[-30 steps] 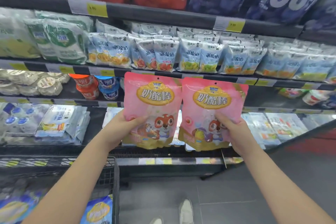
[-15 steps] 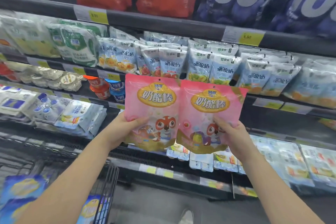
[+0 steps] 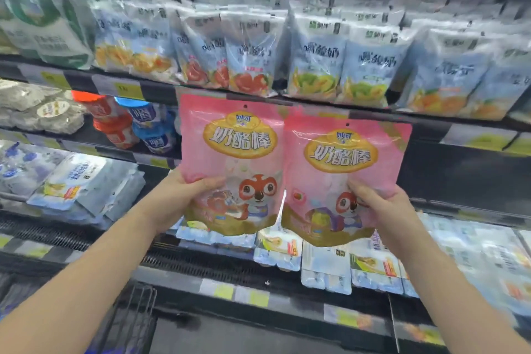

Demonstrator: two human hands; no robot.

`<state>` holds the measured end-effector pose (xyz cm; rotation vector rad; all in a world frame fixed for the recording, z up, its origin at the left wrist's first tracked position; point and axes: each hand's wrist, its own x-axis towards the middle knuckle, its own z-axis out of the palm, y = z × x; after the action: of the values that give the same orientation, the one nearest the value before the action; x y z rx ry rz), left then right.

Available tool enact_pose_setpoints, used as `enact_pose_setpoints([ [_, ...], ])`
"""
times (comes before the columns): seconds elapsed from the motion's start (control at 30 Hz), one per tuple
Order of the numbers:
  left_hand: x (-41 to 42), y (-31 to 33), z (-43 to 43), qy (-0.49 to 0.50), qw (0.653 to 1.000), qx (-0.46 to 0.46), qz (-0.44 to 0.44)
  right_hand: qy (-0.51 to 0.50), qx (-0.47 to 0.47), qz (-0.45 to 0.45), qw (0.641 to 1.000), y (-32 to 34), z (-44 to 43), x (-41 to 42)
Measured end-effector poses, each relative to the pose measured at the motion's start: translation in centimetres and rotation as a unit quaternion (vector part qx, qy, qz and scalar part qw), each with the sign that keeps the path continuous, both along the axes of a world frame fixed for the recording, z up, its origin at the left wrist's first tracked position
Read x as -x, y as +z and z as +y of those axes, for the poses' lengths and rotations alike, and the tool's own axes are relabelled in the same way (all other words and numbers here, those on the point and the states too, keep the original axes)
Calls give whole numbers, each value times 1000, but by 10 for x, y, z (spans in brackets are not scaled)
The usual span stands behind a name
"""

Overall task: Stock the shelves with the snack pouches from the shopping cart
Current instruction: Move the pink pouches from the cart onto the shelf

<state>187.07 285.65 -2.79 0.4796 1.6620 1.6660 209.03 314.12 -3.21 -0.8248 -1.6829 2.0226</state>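
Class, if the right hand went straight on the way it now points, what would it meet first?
The right hand points forward, up-left; its pink pouch leads, probably into the dark shelf bay behind, which looks free. Depth is unclear.

Black shelves fill almost the whole view and run from left to right in several levels. Small yellow price labels sit along their front edges. On the upper level stand rows of pale blue pouches, with green and white bags at the far left. One level below, at the left, are small bottles with red and blue caps. Lower down lie flat pale packs, and a black grille runs just under them. Near the bottom a dark grey floor shows. The goods are brightly lit; the top is dark.
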Motion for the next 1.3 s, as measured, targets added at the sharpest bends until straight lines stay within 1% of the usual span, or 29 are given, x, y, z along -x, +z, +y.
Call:
enact_pose_setpoints([
  [0.13, 23, -42, 13, -16, 998, -26, 58, 3, -24, 43, 999, -51, 11, 20],
  [0.3, 56, -91, 31, 2, 991, -93, 100, -18, -96, 106, 990, -97, 25, 48],
  [0.4, 67, -113, 47, 0, 987, -105, 124, -40, -132, 140, 980, -119, 38, 63],
  [0.5, 81, -131, 54, -7, 984, -122, 126, -52, -145, 176, 972, -137, 47, 73],
  [0.6, 95, -143, 57, -2, 979, -119, 162, -51, -151, 204, 966, -149, 50, 76],
  [0.73, 97, -142, 61, 6, 977, -121, 178, -39, -146, 204, 967, -147, 45, 77],
  [0.83, 94, -136, 63, -1, 977, -129, 171, -43, -120, 201, 971, -142, 43, 77],
  [0.97, 92, -131, 69, -17, 975, -128, 179, -18, -110, 199, 974, -135, 43, 78],
  [1.1, 93, -122, 74, 19, 977, -130, 166, -2, -110, 207, 972, -126, 51, 83],
  [1.2, 93, -110, 77, 24, 979, -138, 145, 9, -108, 215, 971, -116, 60, 88],
  [1.3, 96, -101, 83, 32, 977, -152, 148, 19, -107, 207, 972, -104, 69, 94],
])
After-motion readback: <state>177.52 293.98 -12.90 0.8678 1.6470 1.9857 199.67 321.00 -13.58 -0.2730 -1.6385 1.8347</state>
